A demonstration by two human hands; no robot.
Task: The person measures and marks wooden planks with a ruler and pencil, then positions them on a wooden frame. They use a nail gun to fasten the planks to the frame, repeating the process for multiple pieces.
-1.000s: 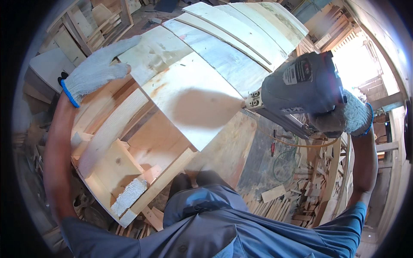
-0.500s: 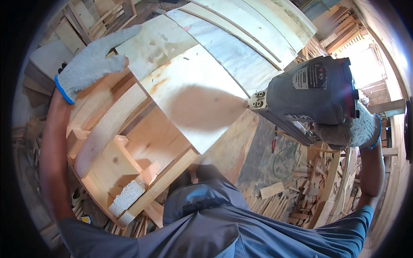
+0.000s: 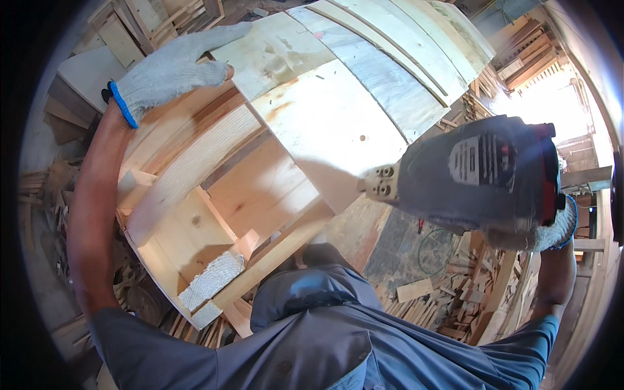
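When checked against half a second ago, differs mostly at the tool end.

Head view: has brought the boxy dark grey nail gun with red rear trim (image 3: 478,172) along the near-right edge of the flat pale wooden panel (image 3: 338,107), away from the rightmost corner and closer to the near corner. Now points the bolted pale metal nose (image 3: 382,182) at about mid-edge; cannot tell whether touching or just clear of the wood. Has pulled the tool's shadow down to the near part too, leaving the rest brightly lit. Probably means working a different spot on the same edge. Cannot make out any fastener heads there; too small.

Panel location: lying across the curved, ribbed frame of pale wood (image 3: 273,257), beside the bluish-white board (image 3: 383,75), leaving compartments on the left uncovered.

Left hand in white knit glove with blue cuff (image 3: 175,75): hardly changed, open, fingers spread onto the left edge of the stained greenish-white board (image 3: 279,49), likely steadying.

Right hand in greyish knit glove with blue cuff (image 3: 552,231): closed around the nail gun, handle mostly hidden behind the housing.
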